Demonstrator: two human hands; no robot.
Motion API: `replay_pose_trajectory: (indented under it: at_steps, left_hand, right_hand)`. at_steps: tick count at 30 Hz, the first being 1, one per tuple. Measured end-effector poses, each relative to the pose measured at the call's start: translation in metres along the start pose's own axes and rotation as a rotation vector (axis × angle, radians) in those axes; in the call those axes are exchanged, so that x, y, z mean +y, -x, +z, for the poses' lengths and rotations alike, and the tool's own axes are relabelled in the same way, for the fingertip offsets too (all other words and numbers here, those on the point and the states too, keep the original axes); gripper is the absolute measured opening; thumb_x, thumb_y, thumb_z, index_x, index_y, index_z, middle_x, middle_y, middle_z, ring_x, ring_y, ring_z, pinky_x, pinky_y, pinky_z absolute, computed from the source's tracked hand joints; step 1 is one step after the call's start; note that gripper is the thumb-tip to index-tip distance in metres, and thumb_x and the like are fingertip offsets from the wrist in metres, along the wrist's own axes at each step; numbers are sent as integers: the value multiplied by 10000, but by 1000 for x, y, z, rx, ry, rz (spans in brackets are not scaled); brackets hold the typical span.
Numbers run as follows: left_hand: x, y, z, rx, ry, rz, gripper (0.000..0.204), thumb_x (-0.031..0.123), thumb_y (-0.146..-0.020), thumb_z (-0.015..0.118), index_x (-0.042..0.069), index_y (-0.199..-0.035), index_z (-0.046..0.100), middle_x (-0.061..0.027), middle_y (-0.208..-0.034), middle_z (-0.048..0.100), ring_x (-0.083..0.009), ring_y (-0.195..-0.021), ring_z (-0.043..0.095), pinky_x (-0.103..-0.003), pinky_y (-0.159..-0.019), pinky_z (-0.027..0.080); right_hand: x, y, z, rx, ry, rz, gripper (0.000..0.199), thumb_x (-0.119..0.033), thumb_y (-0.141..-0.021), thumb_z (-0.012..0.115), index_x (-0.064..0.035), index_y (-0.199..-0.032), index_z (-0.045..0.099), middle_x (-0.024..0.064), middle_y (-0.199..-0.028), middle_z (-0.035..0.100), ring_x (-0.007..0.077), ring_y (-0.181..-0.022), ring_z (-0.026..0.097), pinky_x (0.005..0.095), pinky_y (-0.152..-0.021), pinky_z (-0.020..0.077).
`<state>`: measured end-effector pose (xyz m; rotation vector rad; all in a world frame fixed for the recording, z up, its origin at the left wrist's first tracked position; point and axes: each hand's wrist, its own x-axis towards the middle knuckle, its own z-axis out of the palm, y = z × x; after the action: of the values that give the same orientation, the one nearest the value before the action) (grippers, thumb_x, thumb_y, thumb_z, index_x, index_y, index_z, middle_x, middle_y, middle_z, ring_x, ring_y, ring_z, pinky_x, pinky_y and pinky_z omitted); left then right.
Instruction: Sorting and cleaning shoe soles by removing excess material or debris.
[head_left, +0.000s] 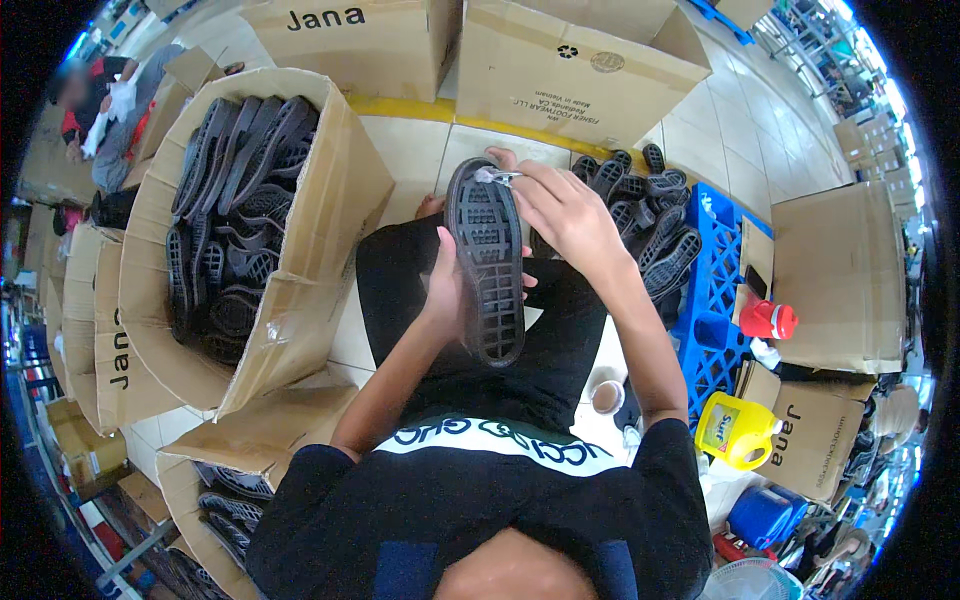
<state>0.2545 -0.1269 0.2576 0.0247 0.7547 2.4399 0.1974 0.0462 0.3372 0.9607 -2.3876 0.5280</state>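
- Currently, in the head view, a single black shoe sole [488, 265] is held above the person's lap, in front of the body, with its gridded face turned up to the camera.
- Long axis: run away from the body, the far end tipped slightly to the left.
- The left hand [447, 285] is wrapped around the sole near mid-length: thumb laid along the left edge, fingertips seen past the right edge, the rest hidden behind.
- By the right hand [565, 210], a small metal tool [507, 177] is pinched at the far end, its tip set by a whitish patch on the sole; contact cannot be told. This end is approached from the right, so the right hand is the nearer one there.
- More soles are packed in an open carton [340, 180] on the left; a loose heap of soles [665, 235] lies right of the hands, beside a blue pallet [715, 240].
- Writing: large dark lettering is seen on several cartons; smaller print and a recycling mark are borne by the upper carton [580, 85]. Inverted letters are printed on the black shirt [500, 440]; a label is carried by the yellow jug [738, 430].
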Motion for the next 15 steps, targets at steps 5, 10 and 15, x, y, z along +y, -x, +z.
replay_pose_trajectory:
  at_steps: [5,10,15]
  left_hand:
    - [-4,-2,0,21,-55,-32,928,764,-828,74,54,-1325,406,-201,-1198,556,-345,-929,636,-438,-757,547]
    - [-5,-3,2,19,-3,-45,862,743,-853,171,46,-1280,445,-160,-1144,581,-311,-900,642,-410,-744,538]
    - [-5,-5,0,84,6,-47,802,716,-876,195,59,-1241,473,-139,-1086,594,-293,-878,644,-410,-746,523]
  right_hand:
    - [6,-4,0,-56,105,-121,273,-127,-716,657,-40,-956,559,85,-1066,554,231,-1055,574,336,-853,501]
    - [7,-4,2,-77,245,-170,285,-141,-715,642,-43,-967,554,102,-1059,556,215,-1000,587,321,-783,501]
    - [-2,0,12,-186,386,-115,300,-174,-709,638,-47,-968,553,130,-1047,560,207,-905,596,300,-700,486]
